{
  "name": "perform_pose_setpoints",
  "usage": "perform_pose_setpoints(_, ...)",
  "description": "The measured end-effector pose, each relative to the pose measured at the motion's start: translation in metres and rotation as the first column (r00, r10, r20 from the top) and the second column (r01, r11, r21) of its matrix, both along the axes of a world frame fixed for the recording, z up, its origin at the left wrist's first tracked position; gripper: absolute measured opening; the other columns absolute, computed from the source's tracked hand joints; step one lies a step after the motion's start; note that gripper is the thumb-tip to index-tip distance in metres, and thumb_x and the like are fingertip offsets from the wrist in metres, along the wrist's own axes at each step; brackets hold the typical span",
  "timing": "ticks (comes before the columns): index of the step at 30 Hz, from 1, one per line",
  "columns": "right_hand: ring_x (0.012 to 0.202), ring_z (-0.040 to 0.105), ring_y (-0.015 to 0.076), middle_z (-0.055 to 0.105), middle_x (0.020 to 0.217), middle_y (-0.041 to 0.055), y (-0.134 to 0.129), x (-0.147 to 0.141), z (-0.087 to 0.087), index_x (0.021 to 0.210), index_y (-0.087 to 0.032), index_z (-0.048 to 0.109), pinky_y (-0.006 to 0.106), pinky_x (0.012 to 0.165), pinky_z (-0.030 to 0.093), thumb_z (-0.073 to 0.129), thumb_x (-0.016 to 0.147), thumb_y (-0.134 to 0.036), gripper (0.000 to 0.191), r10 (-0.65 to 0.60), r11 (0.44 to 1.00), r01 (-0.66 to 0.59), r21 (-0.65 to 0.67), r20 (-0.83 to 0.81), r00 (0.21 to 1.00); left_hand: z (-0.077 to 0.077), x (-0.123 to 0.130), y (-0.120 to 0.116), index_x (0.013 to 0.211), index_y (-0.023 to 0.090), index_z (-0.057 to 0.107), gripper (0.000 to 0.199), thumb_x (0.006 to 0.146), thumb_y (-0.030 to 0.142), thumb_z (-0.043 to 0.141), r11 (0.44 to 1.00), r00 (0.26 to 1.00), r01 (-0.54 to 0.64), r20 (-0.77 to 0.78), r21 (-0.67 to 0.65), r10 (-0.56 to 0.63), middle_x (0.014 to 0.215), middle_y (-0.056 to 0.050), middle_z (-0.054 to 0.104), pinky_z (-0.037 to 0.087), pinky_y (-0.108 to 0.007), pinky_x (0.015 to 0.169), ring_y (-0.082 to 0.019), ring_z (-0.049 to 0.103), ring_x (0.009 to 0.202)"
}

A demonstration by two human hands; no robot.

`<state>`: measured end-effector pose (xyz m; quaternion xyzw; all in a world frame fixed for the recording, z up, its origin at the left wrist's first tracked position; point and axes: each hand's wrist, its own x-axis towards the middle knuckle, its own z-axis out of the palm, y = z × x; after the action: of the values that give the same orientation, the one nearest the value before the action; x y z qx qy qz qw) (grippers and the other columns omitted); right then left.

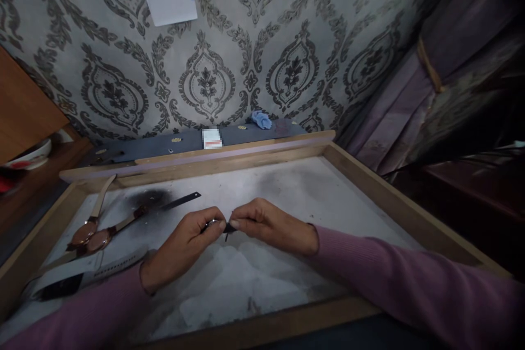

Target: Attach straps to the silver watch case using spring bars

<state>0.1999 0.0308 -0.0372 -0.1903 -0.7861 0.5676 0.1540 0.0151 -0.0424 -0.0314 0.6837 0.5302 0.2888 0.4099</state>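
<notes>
- Left hand (184, 243) and right hand (273, 225): fingers (222, 226) pinching a small dark piece (228, 227), centre frame.
- Tip-only grip — slippage could drop it onto the worktop (353, 213).
- Left sleeve (94, 306) near watches (84, 234), lower left — a sweep could knock them.

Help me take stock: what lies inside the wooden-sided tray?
The tray holds two watches, a dark strip and unclear pale items. What the left hand, right hand and sleeves cover cannot be seen.
</notes>
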Motion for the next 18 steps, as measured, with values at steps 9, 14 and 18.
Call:
perform_pose_setpoints(9, 0.048, 0.029, 0.0058, 0.035, 0.051, -0.0067, -0.002, -0.001, 0.004, 0.065, -0.013, 0.055, 0.020, 0.045, 0.024, 0.052, 0.087, -0.051, 0.044, -0.032, 0.999, 0.032, -0.002, 0.005, 0.999, 0.000, 0.000, 0.003, 0.071, 0.018, 0.056, 0.029, 0.089, 0.038, 0.045, 1.000, 1.000, -0.026, 0.007, 0.008, 0.026, 0.061, 0.005, 0.041, 0.028, -0.023, 0.056, -0.012, 0.035, 0.059)
perform_pose_setpoints(14, 0.040, 0.033, 0.0058, 0.050, 0.047, -0.0010, -0.001, 0.000, 0.012, 0.066, -0.010, 0.062, 0.020, 0.040, 0.026, 0.033, 0.093, -0.061, 0.064, -0.083, 0.979, 0.089, -0.183, 0.041, 0.996, -0.001, -0.004, 0.004, 0.069, 0.018, 0.054, 0.033, 0.090, 0.041, 0.043, 1.000, 1.000, -0.019, -0.004, 0.009, 0.019, 0.061, 0.004, 0.038, 0.027, -0.024, 0.056, -0.013, 0.033, 0.059)
perform_pose_setpoints(18, 0.035, 0.034, 0.0065, 0.061, 0.053, 0.0027, 0.002, 0.000, 0.014, 0.094, -0.007, 0.066, 0.020, 0.035, 0.024, 0.022, 0.097, -0.058, 0.067, -0.188, 0.909, 0.194, -0.369, 0.052, 0.981, 0.001, -0.006, 0.004, 0.067, 0.018, 0.053, 0.032, 0.089, 0.040, 0.045, 0.997, 0.998, -0.068, -0.010, 0.020, 0.068, 0.059, 0.005, 0.034, 0.025, -0.024, 0.054, -0.012, 0.030, 0.056)
